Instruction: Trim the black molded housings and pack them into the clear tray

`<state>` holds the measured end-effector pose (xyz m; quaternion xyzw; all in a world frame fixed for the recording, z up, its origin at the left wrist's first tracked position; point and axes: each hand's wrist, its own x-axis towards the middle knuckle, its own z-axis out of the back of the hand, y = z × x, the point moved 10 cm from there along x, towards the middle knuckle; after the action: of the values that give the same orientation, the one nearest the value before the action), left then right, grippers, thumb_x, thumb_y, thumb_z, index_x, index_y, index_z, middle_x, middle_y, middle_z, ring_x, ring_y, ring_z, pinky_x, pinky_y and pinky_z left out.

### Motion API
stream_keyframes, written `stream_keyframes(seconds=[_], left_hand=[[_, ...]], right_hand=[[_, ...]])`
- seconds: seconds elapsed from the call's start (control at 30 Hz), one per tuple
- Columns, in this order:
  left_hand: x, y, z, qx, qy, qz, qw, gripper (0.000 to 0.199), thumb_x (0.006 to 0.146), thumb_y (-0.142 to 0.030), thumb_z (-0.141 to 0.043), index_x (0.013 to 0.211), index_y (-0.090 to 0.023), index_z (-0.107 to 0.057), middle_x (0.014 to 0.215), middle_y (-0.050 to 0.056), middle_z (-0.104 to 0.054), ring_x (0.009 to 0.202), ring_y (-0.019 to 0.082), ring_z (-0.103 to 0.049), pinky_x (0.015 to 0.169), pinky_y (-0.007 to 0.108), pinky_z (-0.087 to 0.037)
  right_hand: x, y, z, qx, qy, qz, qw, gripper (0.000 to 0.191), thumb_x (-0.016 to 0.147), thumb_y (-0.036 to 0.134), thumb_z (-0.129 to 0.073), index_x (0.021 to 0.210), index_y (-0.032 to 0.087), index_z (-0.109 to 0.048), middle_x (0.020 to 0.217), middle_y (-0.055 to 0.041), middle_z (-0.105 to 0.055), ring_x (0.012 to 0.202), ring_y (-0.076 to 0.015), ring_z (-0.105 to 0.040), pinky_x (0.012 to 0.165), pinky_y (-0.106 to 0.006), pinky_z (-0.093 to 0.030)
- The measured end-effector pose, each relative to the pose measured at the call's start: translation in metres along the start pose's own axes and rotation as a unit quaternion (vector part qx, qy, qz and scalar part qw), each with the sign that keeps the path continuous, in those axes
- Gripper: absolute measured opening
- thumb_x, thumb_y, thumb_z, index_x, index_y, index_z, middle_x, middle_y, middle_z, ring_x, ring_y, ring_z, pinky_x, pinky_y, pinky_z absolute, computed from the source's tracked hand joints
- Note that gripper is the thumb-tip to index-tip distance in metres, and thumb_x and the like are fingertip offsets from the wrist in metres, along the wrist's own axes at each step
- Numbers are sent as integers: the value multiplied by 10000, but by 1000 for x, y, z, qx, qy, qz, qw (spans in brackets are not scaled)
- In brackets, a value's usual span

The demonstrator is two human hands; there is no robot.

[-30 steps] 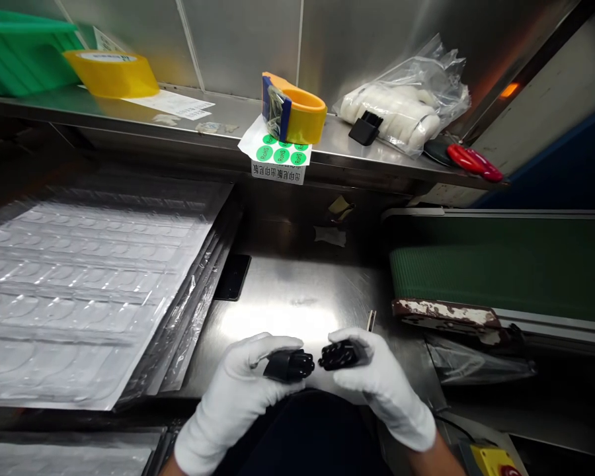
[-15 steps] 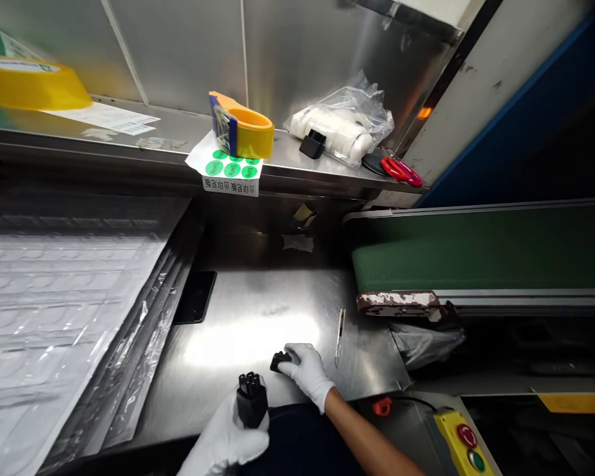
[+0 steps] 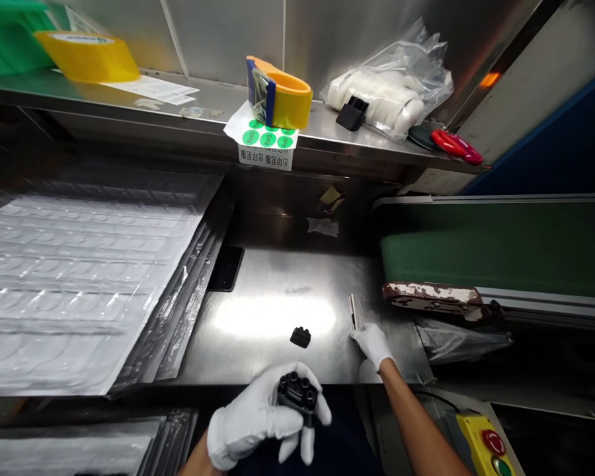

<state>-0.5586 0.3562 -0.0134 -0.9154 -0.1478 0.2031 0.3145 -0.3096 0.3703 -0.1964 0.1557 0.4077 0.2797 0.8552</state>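
Observation:
In my gloved left hand (image 3: 272, 410) is a black plastic housing (image 3: 297, 395) with several round posts facing up, the fingers curled around it. A smaller black plastic piece with short knobs (image 3: 301, 337) lies by itself on the steel worktop (image 3: 268, 360). Farther right, my gloved right hand (image 3: 374, 344) pinches the near end of a pair of slim metal tweezers (image 3: 353, 311), whose other end points away from me over the worktop. The fingertips partly hide the tweezers.
Clear plastic trays (image 3: 79, 264) are stacked at left beside a black phone (image 3: 227, 269). A green conveyor belt (image 3: 500, 248) runs off to the right. The back shelf (image 3: 208, 125) bears a tape dispenser (image 3: 292, 99) and a bag of white items (image 3: 387, 92). A yellow button box (image 3: 480, 436) sits lower right.
My right hand has let go of the small black piece, leaving it on the worktop, and moved right to the tweezers. My left hand has turned the housing. The view has shifted.

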Motion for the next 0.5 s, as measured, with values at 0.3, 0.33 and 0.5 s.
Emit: stream_keyframes(seconds=[0.3,0.33,0.5], left_hand=[[-23,-3,-25,-89,37,-10,995,478,619,-341,-864,998,-133,-659,991,133,-711,851,268,-709,551,223,-539],[-24,-7,-28,-101,44,-35,993,494,622,-356,-861,1006,-141,-638,938,127,-725,788,238,-712,534,205,-520],[-30,-25,-34,-113,40,-171,978,479,712,-525,-748,961,-182,-525,764,79,-710,565,156,-644,489,199,-458]], right_hand=[[-133,85,-9,339,209,135,907,324,793,500,-570,745,205,-444,534,73,-454,417,-63,-400,406,-196,-294],[-154,100,-1,374,223,157,886,313,795,492,-587,756,204,-472,545,55,-502,433,-76,-455,410,-197,-326],[-245,165,53,410,176,349,824,98,835,315,-653,827,222,-685,732,-27,-708,610,-169,-671,557,-262,-539]])
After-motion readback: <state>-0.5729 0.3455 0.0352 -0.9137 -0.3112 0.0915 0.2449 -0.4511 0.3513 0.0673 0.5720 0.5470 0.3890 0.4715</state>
